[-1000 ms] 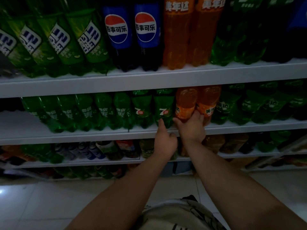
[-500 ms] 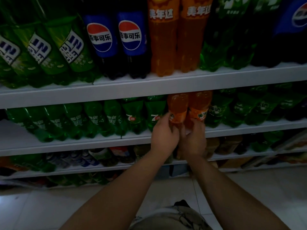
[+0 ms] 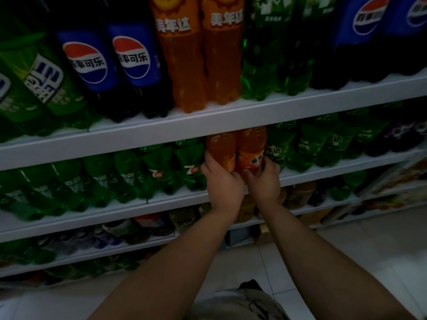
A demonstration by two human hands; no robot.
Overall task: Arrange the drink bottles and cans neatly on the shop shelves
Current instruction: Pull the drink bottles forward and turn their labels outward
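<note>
Two bare forearms reach up to a dim shop shelf [image 3: 335,168], the second tier from the top. The left hand [image 3: 223,182] has its fingers curled round the lower part of the left orange bottle [image 3: 220,147]. The right hand [image 3: 263,184] wraps the right orange bottle [image 3: 250,150], fingers on its right side, thumb at the front. The two bottles stand upright and touching at the shelf's front edge, between rows of green bottles [image 3: 161,168] on either side. On the top shelf [image 3: 208,122] stand large cola bottles [image 3: 111,65], big orange bottles [image 3: 184,65] and more green ones. Pale floor tiles [image 3: 346,250] lie below.
</note>
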